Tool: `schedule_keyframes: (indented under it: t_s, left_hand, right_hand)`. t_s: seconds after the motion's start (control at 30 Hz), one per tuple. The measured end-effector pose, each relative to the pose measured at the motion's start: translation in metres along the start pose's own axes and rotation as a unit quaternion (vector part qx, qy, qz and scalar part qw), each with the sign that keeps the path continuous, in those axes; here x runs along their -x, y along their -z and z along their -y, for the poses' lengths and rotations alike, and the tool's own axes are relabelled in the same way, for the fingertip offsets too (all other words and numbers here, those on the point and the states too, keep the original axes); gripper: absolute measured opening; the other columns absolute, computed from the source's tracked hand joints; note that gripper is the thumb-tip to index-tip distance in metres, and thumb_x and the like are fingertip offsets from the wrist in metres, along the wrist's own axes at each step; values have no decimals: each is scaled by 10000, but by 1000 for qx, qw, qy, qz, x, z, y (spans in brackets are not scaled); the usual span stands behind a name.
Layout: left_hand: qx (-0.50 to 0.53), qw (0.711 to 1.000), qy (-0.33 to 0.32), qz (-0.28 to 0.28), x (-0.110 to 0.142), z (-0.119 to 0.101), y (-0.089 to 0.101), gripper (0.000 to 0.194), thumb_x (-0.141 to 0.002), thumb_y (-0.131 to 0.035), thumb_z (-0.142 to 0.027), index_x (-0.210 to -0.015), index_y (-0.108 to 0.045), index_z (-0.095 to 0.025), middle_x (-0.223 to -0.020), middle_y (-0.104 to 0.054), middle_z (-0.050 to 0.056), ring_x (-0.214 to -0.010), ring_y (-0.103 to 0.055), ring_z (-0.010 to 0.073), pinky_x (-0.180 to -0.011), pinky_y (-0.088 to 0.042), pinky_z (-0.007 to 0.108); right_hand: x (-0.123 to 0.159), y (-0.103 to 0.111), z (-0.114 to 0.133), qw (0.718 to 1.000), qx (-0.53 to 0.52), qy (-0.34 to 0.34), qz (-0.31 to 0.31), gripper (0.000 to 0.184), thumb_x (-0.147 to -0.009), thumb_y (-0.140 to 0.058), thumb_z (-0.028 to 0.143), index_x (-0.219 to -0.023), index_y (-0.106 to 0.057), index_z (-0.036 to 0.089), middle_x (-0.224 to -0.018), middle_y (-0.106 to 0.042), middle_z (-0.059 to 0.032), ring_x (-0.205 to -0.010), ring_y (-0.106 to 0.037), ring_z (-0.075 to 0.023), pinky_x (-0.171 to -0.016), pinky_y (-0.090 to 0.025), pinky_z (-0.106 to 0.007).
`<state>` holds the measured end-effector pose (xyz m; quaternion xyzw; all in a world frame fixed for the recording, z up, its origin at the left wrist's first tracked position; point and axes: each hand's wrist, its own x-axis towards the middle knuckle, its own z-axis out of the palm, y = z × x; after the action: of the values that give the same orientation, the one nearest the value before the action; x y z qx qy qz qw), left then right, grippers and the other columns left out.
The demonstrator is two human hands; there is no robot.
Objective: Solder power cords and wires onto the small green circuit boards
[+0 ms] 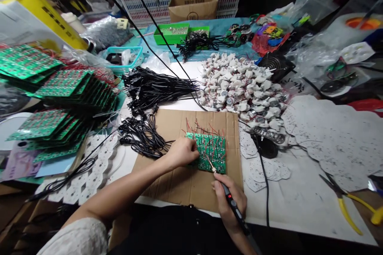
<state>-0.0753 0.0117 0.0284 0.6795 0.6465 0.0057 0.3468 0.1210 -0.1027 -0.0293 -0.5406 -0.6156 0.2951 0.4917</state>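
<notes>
A green circuit board (220, 143) with rows of small parts and thin red and black wires lies on a flat piece of cardboard (176, 185). Over the board's left side is my left hand (183, 151), its fingers closed; what they pinch, if anything, is hidden. My right hand (230, 197) grips a soldering iron (229, 197) like a pen, a small red light showing on its handle. The iron's metal tip points up and left over the middle of the board, close to the wires; I cannot tell whether it touches.
Stacks of green boards (64, 83) stand left. Black cables (155, 87) and a heap of white parts with wires (239, 83) lie beyond the cardboard. White perforated sheets (335, 135) and yellow-handled pliers (341, 199) are right. Green trays (170, 34) sit at the back.
</notes>
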Motion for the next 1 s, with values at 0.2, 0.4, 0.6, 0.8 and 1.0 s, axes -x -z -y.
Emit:
schedule_keyframes:
  t_s: [0.2,0.4,0.6,0.8,1.0]
  left_hand:
    - [-10,1000,-12,1,2,3,1,135,-784,-579,-198,-743,-706,-182,-721,-702,35,-674,-630,174,-637,-416,258]
    - [-74,995,-44,-46,-9,10,30,204,-881,-636,-358,-823,-731,-187,-812,-720,84,-735,-652,225,-700,-460,312]
    - [-203,953,-28,-223,-76,28,108,295,-956,-459,-195,-988,-750,-163,-1009,-701,142,-914,-637,269,-810,-454,361]
    - [-325,900,-28,-289,-120,54,165,257,-944,-481,-134,-1117,-671,-126,-1205,-625,207,-1205,-508,360,-1001,-372,498]
    - [-322,907,-82,-259,-114,86,180,142,-916,-624,-250,-1004,-639,-140,-1127,-624,148,-1032,-591,283,-885,-452,376]
  right_hand:
    - [1,1,-3,1000,1,0,-9,185,-962,-599,259,-1077,-741,230,-875,-773,-45,-642,-741,-170,-607,-632,-270]
    - [4,0,-10,1000,-12,-10,-13,176,-969,-602,281,-1062,-744,236,-887,-776,-40,-630,-740,-163,-571,-614,-252]
    - [4,1,-10,1000,-8,-16,-17,186,-976,-600,321,-1049,-747,233,-825,-777,-33,-630,-747,-175,-598,-619,-264]
    - [3,0,-9,999,-8,-37,-29,204,-974,-610,352,-1034,-757,223,-752,-771,-26,-601,-740,-178,-576,-610,-258]
    - [4,0,-11,998,-12,-64,-21,207,-969,-608,361,-1020,-758,228,-774,-775,-25,-604,-738,-165,-580,-604,-246]
